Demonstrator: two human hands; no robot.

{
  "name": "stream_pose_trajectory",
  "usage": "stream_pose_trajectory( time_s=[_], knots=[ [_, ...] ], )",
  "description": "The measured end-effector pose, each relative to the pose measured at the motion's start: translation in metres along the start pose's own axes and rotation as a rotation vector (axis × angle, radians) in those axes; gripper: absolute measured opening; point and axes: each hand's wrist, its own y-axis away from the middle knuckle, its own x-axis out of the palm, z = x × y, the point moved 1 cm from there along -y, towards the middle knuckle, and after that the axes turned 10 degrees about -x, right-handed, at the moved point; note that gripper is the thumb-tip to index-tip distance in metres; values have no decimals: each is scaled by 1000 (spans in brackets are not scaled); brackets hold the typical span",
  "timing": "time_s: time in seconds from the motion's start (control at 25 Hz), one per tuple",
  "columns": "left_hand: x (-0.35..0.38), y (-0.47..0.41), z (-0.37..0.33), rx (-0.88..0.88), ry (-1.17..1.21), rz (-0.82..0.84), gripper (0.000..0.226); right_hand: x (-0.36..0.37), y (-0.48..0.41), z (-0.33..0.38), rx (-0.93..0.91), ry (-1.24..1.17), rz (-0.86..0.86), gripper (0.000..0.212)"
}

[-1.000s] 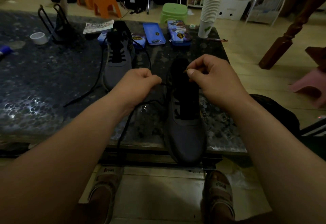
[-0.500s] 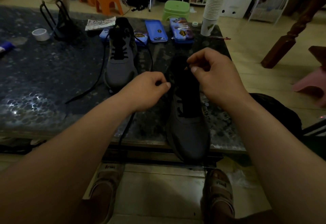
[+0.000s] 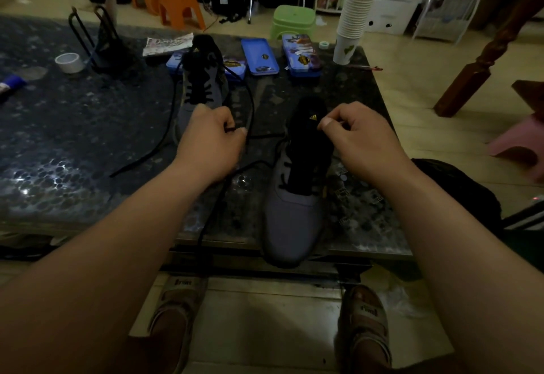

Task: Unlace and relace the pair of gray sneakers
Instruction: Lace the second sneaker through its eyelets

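Paper cup stack upper right, blue tins mid-top, tape roll upper left, orange stools and green stool behind the table

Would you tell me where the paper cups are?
Head view: the paper cups stand stacked at the table's far right corner, beside the nearest blue tin.

Both forearms fwd — left hand, right hand each pinch lace.

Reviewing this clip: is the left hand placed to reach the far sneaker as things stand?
Probably yes: the left hand sits just before the far sneaker with nothing between, though it pinches a black lace it would need to drop first.
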Motion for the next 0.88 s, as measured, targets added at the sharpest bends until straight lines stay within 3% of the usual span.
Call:
stream_pose_trajectory(
  time_s=[0.12, 0.24, 0.32, 0.4, 0.44, 0.6, 0.76, 0.88],
  knots=[
    [-1, 10, 1, -3, -185, -98, 19, -1, 0, -2, 3, -5, -4, 17],
    [-4, 25, -16, 138, -253, -263, 26, -3, 5, -1, 3, -18, 2, 13],
    [3, 35, -27, 214, -88, -54, 19, -1, 10, 1, -18, -15, 17, 14],
    [16, 45, -31, 132, 16, 236, 29, 1, 14, 2, -30, 10, 32, 19],
    [20, 48, -32, 91, 35, 290, 32, 1, 15, 2, -30, 10, 26, 20],
    [25, 50, -36, 30, 78, 262, 31, -1, 15, 1, -26, -32, 8, 22],
    [20, 53, -38, -18, 98, 355, 27, -4, 15, 4, -5, -4, 51, 24],
    [3, 49, -33, -141, 357, 421, 19, -5, 25, 22, -50, 134, -49, 21]
  ],
)
